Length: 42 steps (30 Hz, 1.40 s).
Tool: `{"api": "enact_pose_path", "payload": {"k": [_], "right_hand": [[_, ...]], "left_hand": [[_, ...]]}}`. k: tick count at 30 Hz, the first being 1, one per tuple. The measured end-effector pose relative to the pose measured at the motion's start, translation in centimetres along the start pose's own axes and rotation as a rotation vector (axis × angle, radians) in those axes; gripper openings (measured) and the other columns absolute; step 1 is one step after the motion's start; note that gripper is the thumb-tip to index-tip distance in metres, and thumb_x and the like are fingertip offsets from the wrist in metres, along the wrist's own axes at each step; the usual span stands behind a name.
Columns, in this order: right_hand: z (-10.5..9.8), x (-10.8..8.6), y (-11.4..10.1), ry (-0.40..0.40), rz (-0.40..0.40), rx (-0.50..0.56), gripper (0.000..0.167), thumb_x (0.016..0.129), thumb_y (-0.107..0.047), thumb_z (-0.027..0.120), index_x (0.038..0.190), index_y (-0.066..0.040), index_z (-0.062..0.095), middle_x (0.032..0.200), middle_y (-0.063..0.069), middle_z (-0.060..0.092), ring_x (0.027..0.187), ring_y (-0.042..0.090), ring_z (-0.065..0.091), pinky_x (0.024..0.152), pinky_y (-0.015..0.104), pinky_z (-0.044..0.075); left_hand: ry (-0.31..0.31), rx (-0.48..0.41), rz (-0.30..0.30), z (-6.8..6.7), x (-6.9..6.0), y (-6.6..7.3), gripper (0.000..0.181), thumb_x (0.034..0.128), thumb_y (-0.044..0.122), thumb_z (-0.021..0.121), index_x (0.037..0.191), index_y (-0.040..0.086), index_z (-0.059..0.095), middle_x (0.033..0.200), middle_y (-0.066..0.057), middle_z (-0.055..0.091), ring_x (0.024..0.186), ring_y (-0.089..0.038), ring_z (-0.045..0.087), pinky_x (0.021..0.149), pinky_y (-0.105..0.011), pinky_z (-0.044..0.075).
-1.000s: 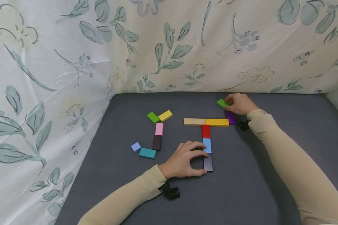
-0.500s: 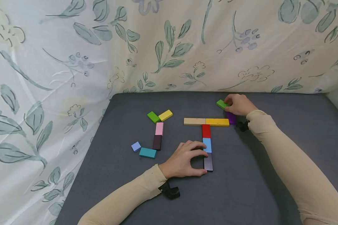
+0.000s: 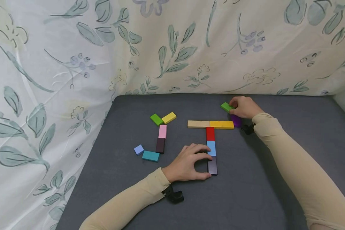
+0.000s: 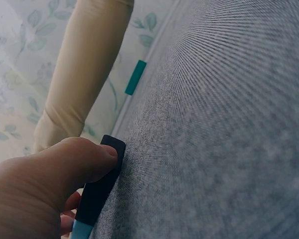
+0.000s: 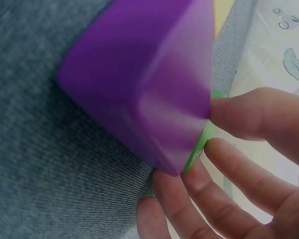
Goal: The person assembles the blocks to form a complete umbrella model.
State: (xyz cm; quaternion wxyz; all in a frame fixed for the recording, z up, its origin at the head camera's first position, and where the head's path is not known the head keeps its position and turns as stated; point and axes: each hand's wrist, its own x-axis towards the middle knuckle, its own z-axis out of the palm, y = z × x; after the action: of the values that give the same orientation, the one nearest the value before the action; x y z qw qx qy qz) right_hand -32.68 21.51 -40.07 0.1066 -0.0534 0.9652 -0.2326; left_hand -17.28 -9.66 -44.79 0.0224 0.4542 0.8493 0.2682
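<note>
My left hand rests against a column of blocks. Its thumb touches the lower left corner of the dark grey block, and its fingertips touch the left side around the light blue block. A red block continues the column up to a tan block and an orange-yellow block. At the far right my right hand pinches a green block lying at an angle. A purple block sits right beside its fingers, partly hidden by the hand in the head view.
Left of the column stands another line: green and yellow blocks, a pink block, a dark brown block, a teal block and a small blue block. A floral cloth hangs behind the grey table.
</note>
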Motion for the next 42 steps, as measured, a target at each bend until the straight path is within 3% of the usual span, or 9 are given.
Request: {"api": "enact_pose_path", "payload": {"k": [12,27,42], "right_hand": [[0.08,0.14,0.11,0.005,0.004,0.002,0.045,0.095,-0.016,0.069,0.132,0.008,0.06,0.128,0.033,0.061,0.113,0.044,0.058,0.102,0.06,0.048],[0.33,-0.36,0.27,0.002,0.001,0.0,0.046,0.095,-0.017,0.07,0.133,0.008,0.059,0.128,0.033,0.061,0.113,0.044,0.059,0.101,0.06,0.049],[0.48,-0.39,0.25,0.013,0.012,0.011,0.046,0.096,-0.018,0.07,0.133,0.007,0.059,0.128,0.032,0.061,0.112,0.043,0.059,0.102,0.06,0.049]], "left_hand": [[-0.015,-0.006,-0.01,-0.27,0.12,0.24,0.045,0.0858,0.042,0.084,0.127,0.026,0.072,0.145,0.004,0.055,0.13,-0.013,0.049,0.102,-0.038,0.042],[-0.02,-0.006,-0.036,0.6,-0.17,0.86,0.047,0.0863,0.043,0.083,0.128,0.026,0.072,0.146,0.005,0.054,0.132,-0.013,0.048,0.105,-0.039,0.042],[-0.013,0.007,-0.022,0.5,-0.17,0.45,0.046,0.0861,0.044,0.083,0.127,0.026,0.072,0.146,0.004,0.054,0.131,-0.013,0.049,0.104,-0.038,0.042]]}}
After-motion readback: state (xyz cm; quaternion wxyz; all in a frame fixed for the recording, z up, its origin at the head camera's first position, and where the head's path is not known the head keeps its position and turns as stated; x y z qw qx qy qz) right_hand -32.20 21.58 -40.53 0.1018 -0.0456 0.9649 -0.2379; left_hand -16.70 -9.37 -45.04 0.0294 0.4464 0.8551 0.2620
